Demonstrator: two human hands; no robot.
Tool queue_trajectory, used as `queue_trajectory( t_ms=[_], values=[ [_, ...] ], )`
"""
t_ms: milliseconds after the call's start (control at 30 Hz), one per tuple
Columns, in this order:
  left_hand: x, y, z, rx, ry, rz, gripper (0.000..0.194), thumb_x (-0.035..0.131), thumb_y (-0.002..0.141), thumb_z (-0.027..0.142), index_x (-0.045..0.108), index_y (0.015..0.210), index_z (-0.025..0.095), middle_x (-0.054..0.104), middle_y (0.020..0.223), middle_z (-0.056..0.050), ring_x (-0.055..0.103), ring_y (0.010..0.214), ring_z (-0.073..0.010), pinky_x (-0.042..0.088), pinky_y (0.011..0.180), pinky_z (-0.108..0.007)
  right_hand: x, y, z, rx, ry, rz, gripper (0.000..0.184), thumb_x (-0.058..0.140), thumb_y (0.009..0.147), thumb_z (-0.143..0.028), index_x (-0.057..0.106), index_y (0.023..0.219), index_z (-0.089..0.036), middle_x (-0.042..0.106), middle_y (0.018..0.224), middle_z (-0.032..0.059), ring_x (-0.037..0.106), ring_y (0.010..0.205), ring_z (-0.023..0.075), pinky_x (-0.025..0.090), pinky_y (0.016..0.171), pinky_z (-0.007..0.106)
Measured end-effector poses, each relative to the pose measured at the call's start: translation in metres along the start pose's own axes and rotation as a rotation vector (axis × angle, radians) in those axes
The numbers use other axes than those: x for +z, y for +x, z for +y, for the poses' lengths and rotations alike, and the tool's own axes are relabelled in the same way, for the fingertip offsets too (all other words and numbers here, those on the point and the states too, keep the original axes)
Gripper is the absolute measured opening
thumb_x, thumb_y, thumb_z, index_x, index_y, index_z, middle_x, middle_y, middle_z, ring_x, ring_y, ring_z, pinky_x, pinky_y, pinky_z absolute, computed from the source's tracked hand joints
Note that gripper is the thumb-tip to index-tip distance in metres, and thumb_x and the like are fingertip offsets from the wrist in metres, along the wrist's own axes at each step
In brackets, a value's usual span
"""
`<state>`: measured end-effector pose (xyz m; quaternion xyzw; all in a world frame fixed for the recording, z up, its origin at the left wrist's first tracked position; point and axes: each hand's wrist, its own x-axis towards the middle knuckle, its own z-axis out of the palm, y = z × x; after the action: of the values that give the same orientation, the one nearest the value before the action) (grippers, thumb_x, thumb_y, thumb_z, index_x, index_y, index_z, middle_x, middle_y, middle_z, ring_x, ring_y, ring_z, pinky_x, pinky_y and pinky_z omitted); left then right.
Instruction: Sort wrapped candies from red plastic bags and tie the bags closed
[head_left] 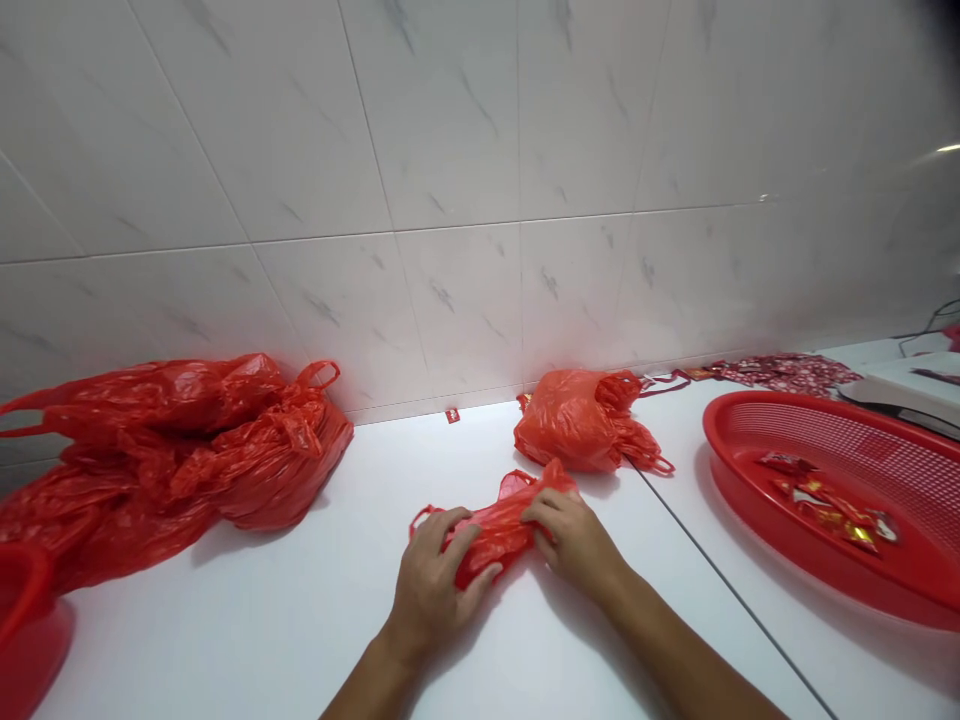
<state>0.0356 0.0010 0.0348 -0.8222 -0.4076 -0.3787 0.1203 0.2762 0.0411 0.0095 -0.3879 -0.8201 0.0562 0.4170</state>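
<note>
A small red plastic bag (495,530) lies crumpled on the white tabletop, with both hands on it. My left hand (439,575) curls round its left end, thumb and fingers closed on the plastic. A loop of handle pokes out beyond those fingers. My right hand (570,535) pinches the bag's right end between thumb and fingertips. What is inside the bag, if anything, is hidden. Just behind my right hand sits a fuller, tied red bag (566,425) against the wall.
Large stuffed red bags (225,450) are heaped at the left. A red basin (30,620) stands at the lower left edge. On the right, a red basket (750,520) holds several small wrapped packets (832,505). A small red wrapper (452,415) lies near the tiled wall (450,300).
</note>
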Motion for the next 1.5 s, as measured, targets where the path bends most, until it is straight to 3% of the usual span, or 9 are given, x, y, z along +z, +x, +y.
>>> queue_trajectory(
  t_ms=[133, 267, 433, 667, 800, 900, 1200, 1400, 1500],
  values=[
    [-0.005, -0.001, -0.010, -0.070, 0.142, 0.070, 0.044, 0.053, 0.101, 0.034, 0.055, 0.143, 0.022, 0.060, 0.150, -0.018, 0.048, 0.143, -0.0415, 0.039, 0.114, -0.062, -0.008, -0.002, 0.005, 0.090, 0.044, 0.021, 0.030, 0.053, 0.068, 0.004, 0.062, 0.080, -0.022, 0.065, 0.084, 0.0009, 0.057, 0.068, 0.0165, 0.041, 0.062, 0.028],
    [-0.002, -0.003, -0.025, -0.247, 0.169, -0.166, 0.074, 0.067, 0.095, 0.048, 0.043, 0.156, 0.014, 0.073, 0.125, -0.016, 0.059, 0.133, -0.0409, 0.014, 0.127, -0.073, -0.007, -0.004, -0.013, 0.146, 0.158, -0.058, 0.031, 0.058, 0.076, -0.003, 0.065, 0.096, -0.024, 0.067, 0.098, 0.0030, 0.062, 0.072, 0.0173, 0.048, 0.064, 0.027],
    [0.002, -0.004, -0.039, -0.246, 0.066, -0.391, 0.010, 0.069, 0.092, 0.033, 0.070, 0.091, 0.023, 0.068, 0.078, 0.001, 0.067, 0.077, -0.0219, 0.035, 0.121, -0.062, -0.013, -0.002, -0.019, 0.194, 0.137, -0.063, 0.033, 0.064, 0.085, -0.013, 0.069, 0.115, -0.026, 0.072, 0.095, 0.0018, 0.066, 0.072, 0.0186, 0.052, 0.067, 0.030],
    [-0.003, 0.005, -0.011, 0.104, 0.159, -0.136, 0.029, 0.050, 0.087, -0.001, 0.060, 0.073, 0.023, 0.056, 0.072, 0.001, 0.055, 0.073, -0.0176, 0.045, 0.108, -0.049, -0.030, 0.001, -0.032, -0.102, 0.170, 0.411, 0.032, 0.055, 0.094, -0.006, 0.067, 0.117, -0.024, 0.073, 0.095, 0.0076, 0.070, 0.084, 0.0224, 0.056, 0.072, 0.034],
    [0.004, 0.006, 0.012, 0.358, 0.093, -0.066, 0.033, 0.055, 0.094, 0.001, 0.061, 0.070, 0.023, 0.056, 0.072, 0.001, 0.055, 0.075, -0.0171, 0.049, 0.096, -0.039, -0.021, -0.001, -0.049, -0.273, 0.261, 0.243, 0.039, 0.048, 0.087, -0.001, 0.069, 0.111, -0.023, 0.075, 0.102, 0.0083, 0.071, 0.090, 0.0223, 0.057, 0.077, 0.036],
    [0.012, 0.005, 0.021, 0.414, 0.005, -0.055, 0.038, 0.054, 0.094, -0.001, 0.055, 0.063, 0.022, 0.054, 0.068, 0.000, 0.053, 0.071, -0.0170, 0.047, 0.072, -0.032, -0.005, -0.004, -0.043, -0.034, 0.094, -0.043, 0.024, 0.053, 0.077, -0.001, 0.064, 0.077, -0.022, 0.069, 0.075, 0.0019, 0.063, 0.066, 0.0182, 0.046, 0.061, 0.031],
    [0.000, 0.002, 0.021, 0.160, -0.078, -0.417, 0.016, 0.059, 0.087, 0.013, 0.073, 0.087, 0.023, 0.072, 0.138, -0.011, 0.074, 0.103, -0.0298, 0.060, 0.084, -0.046, 0.000, -0.013, -0.002, 0.450, -0.155, -0.174, 0.053, 0.086, 0.071, -0.021, 0.069, 0.121, -0.022, 0.073, 0.094, 0.0103, 0.070, 0.081, 0.0275, 0.044, 0.060, 0.029],
    [0.006, -0.001, 0.004, -0.237, 0.196, -0.408, 0.044, 0.036, 0.108, 0.026, 0.071, 0.081, 0.022, 0.078, 0.103, -0.009, 0.075, 0.082, -0.0246, 0.055, 0.068, -0.038, 0.004, -0.008, -0.002, 0.489, -0.145, -0.181, 0.016, 0.065, 0.097, -0.031, 0.062, 0.084, -0.021, 0.075, 0.080, 0.0104, 0.070, 0.070, 0.0256, 0.038, 0.056, 0.030],
    [0.004, -0.001, 0.004, -0.369, 0.252, -0.451, 0.023, 0.046, 0.104, 0.026, 0.068, 0.100, 0.023, 0.074, 0.106, -0.007, 0.071, 0.076, -0.0223, 0.049, 0.062, -0.034, 0.004, -0.006, -0.006, 0.496, -0.173, -0.231, 0.008, 0.067, 0.092, -0.021, 0.063, 0.084, -0.021, 0.077, 0.085, 0.0122, 0.072, 0.074, 0.0273, 0.039, 0.058, 0.032]
  ],
)
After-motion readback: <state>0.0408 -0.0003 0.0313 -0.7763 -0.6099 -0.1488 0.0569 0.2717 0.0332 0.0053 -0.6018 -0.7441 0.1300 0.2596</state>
